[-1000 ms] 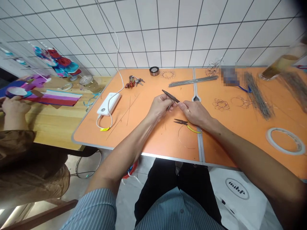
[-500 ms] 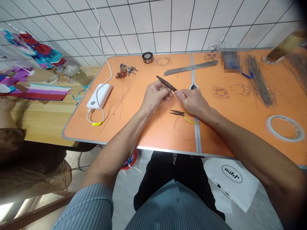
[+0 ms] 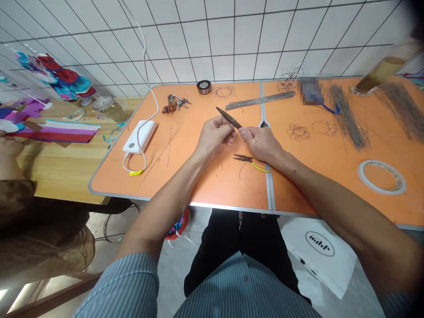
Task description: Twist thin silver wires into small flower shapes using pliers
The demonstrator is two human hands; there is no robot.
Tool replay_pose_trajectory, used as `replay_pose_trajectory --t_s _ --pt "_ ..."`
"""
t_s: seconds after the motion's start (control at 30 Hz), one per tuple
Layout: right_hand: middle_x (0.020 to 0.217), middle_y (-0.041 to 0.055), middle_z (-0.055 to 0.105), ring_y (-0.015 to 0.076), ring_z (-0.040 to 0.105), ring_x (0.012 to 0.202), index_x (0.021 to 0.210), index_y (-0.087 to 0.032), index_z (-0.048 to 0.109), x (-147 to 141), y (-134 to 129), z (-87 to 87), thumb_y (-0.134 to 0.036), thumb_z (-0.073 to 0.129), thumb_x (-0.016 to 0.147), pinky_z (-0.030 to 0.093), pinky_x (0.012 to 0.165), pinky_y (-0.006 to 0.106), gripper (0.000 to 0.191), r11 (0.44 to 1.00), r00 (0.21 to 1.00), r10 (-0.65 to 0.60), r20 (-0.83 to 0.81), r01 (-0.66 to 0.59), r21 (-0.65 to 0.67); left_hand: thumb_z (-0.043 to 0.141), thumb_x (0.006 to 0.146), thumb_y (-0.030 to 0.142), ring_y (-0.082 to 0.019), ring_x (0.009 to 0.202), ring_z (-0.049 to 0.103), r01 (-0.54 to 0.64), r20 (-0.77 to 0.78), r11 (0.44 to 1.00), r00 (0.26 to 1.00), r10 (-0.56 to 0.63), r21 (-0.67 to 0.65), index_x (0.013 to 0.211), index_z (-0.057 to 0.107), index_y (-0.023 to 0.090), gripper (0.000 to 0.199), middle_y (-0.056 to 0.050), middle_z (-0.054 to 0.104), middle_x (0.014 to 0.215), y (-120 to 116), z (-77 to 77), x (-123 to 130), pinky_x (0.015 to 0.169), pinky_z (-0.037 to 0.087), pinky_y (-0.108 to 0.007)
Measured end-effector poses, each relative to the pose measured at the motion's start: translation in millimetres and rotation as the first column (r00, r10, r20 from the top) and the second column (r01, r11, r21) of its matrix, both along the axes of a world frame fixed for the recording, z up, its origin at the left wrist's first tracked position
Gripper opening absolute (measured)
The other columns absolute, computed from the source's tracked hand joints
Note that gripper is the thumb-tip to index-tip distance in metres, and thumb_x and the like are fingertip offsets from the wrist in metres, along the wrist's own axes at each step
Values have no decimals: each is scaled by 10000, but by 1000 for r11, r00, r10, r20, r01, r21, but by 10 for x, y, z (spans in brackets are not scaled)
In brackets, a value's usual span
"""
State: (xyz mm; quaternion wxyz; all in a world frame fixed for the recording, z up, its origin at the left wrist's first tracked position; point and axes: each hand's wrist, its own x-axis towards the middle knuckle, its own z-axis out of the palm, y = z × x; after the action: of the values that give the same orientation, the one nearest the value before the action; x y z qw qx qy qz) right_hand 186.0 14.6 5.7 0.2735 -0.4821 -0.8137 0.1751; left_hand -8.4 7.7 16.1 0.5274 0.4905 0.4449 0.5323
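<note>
My right hand (image 3: 260, 140) is closed round the near end of a dark, pointed tool (image 3: 228, 117), whose tip points up and left. Against that tool my left hand (image 3: 217, 134) is closed, thumb and fingers pinched on something I cannot make out. A few thin wires (image 3: 220, 159) show just below my left hand. Pliers with yellow handles (image 3: 245, 158) lie on the orange table (image 3: 212, 190) below my right hand, their jaws pointing left. Beside them lies a curved thin wire (image 3: 240, 181).
A white power bank (image 3: 139, 137) with a cable, keys (image 3: 175, 103) and black tape (image 3: 204, 87) lie left and behind. Wire bundles (image 3: 260, 100), wire rings (image 3: 298, 131), a tape roll (image 3: 381, 177) and a cup (image 3: 377, 77) are behind and right. Someone's arm (image 3: 11, 152) is at far left.
The view has shifted slightly, so the table's back edge appears lower. My hands and the dark tool keep nearly the same pose.
</note>
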Motion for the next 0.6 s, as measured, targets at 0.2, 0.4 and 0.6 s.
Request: replay_pose_trajectory --t_s 0.2,0.4,0.6 --pt "687 60 593 205 532 688 703 -239 506 -21 -21 13 -693 306 1169 320 672 368 681 999 997 -44 57 43 10 828 888 258 -82 476 553 -61 -22 997 998 61 -44 702 636 196 275 -15 711 638 -48 38 15 473 436 -206" --pt "741 93 669 238 606 746 748 -233 574 -19 -22 8 -648 393 1167 315 680 369 616 995 990 -93 109 95 -9 805 893 193 -75 471 541 -97 -5 993 995 96 -64 686 640 189 265 -6 693 614 -61 28 63 470 410 -194" --pt "710 79 633 229 586 719 723 -240 527 -14 -1 7 -658 382 1170 312 674 369 629 995 991 -99 94 100 -9 769 926 166 -75 499 562 -98 43 994 994 101 -56 725 681 174 220 -16 717 659 -76 38 91 499 447 -194"
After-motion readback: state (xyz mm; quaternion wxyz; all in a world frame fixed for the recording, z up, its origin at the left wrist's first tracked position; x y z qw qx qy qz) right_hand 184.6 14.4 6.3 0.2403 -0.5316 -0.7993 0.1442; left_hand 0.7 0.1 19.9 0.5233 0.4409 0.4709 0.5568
